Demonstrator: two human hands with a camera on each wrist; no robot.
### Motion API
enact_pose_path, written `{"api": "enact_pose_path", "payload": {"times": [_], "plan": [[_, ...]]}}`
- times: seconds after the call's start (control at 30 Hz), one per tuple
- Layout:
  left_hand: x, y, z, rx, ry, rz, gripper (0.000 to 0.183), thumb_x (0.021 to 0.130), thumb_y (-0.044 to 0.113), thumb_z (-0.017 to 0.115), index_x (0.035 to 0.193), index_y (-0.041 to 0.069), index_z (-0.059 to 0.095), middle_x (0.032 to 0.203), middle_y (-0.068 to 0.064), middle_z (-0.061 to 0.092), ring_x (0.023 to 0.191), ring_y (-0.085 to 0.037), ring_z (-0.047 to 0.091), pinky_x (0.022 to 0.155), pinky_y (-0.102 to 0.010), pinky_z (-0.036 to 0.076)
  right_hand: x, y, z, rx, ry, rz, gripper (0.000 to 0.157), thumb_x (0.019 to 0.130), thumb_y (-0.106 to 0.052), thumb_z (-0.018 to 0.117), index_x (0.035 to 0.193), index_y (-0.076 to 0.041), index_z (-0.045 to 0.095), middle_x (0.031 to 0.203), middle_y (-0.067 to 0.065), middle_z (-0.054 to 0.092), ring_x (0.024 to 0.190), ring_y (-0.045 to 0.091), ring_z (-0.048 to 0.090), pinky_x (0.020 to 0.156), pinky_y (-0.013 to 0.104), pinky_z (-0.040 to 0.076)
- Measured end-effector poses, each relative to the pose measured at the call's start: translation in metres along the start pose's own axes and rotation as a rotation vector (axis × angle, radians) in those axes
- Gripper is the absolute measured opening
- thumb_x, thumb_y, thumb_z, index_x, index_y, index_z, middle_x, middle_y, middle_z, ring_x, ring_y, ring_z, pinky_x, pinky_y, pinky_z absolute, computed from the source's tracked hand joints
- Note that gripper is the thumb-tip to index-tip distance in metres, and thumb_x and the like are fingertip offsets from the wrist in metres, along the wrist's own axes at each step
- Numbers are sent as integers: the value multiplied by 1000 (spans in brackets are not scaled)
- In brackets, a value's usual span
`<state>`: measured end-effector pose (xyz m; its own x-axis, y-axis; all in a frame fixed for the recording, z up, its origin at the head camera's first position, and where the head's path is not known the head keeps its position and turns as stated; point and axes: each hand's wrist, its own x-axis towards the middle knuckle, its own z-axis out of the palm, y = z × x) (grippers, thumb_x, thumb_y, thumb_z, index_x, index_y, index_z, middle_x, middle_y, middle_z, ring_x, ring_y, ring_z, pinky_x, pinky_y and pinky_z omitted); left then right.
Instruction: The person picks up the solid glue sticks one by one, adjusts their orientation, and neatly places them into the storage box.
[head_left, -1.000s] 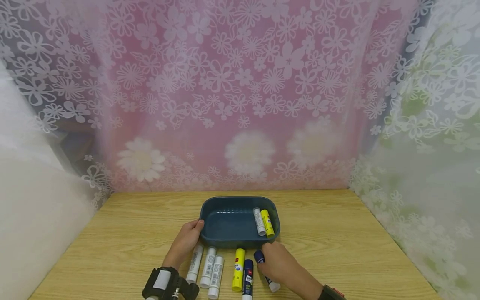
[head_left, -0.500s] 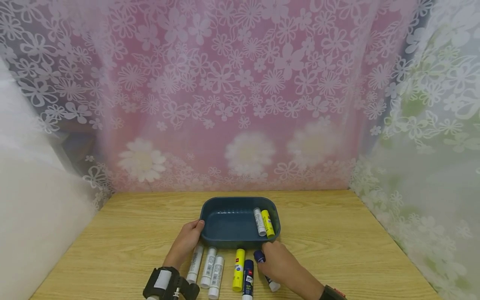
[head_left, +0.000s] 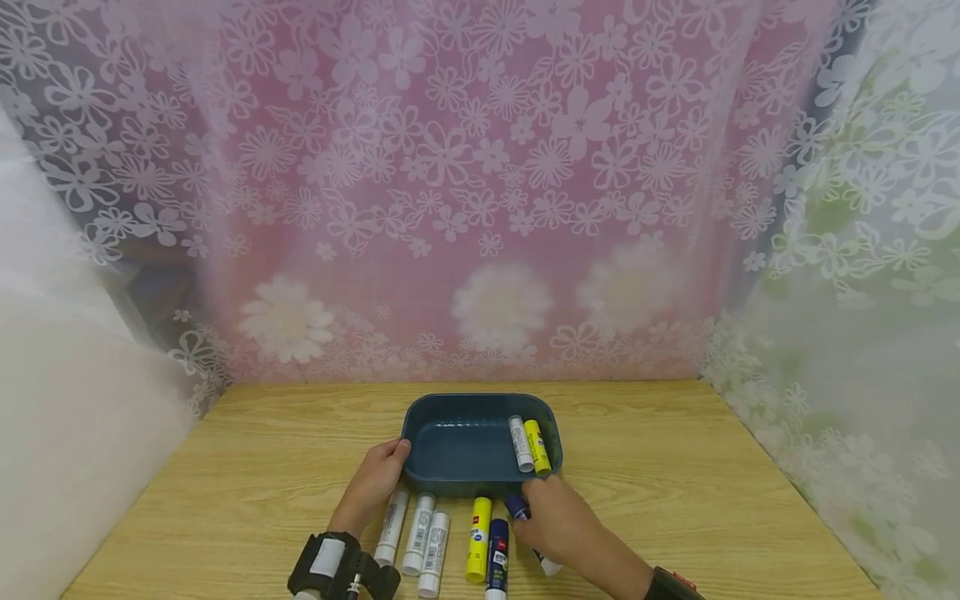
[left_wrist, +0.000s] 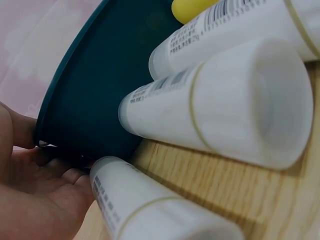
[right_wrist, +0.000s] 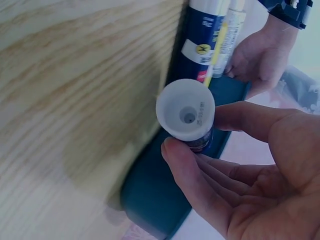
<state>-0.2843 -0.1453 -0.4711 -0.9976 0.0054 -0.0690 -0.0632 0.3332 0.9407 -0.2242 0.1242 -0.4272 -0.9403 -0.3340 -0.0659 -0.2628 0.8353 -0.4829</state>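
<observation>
Since your right hand (head_left: 558, 518) pinches a slanting navy glue stick (right_wrist: 187, 111) between thumb and fingers, make that pinch firm but light; a smooth round barrel would likely roll under uneven pressure. Just beyond your fingers is the blue-green tray (head_left: 465, 487), so any lift should clear its front wall and the white stick (head_left: 521, 444) and yellow stick (head_left: 537, 448) lying inside. Let your left hand (head_left: 373, 480), gripping the tray's left side, brace it against knocks. Nearer you, mind the second navy stick (head_left: 497, 558) on the table (head_left: 660, 458).
</observation>
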Motion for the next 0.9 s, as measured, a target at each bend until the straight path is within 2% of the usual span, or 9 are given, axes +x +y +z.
{"api": "enact_pose_path", "payload": {"times": [0.13,0.33,0.63,0.77,0.9], "plan": [[0,1,0,11,1,-8,52,112,27,37,149,-10,42,154,-29,42,146,-47,35,119,-61,30,-3,-5,-5,-25,6,-3,12,83,-13,72,79,-6,63,62,-1,53,47,7,51,41,19,39],[-1,1,0,12,-1,-2,52,112,26,37,149,-10,42,154,-29,41,146,-47,34,119,-61,29,-4,-16,-16,-39,18,-21,17,84,-16,73,89,-1,67,66,0,56,49,8,53,42,20,43],[1,-1,0,7,-7,-1,52,112,26,37,149,-10,41,155,-29,41,147,-46,34,119,-61,29,0,-23,-31,-10,15,-50,13,86,-14,72,89,-3,66,65,0,56,48,8,55,42,20,44],[1,-1,0,11,-7,-5,53,112,27,37,150,-9,41,155,-28,41,147,-46,34,119,-61,29,7,-21,-34,-8,57,-69,11,86,-11,71,88,-2,65,64,0,55,46,9,54,41,21,44],[0,-1,0,19,-4,-7,53,112,28,37,150,-9,41,155,-28,41,147,-46,34,119,-61,29,16,-17,-35,-51,113,-76,12,85,-11,72,84,-3,64,60,0,53,44,8,50,39,19,39]]}}
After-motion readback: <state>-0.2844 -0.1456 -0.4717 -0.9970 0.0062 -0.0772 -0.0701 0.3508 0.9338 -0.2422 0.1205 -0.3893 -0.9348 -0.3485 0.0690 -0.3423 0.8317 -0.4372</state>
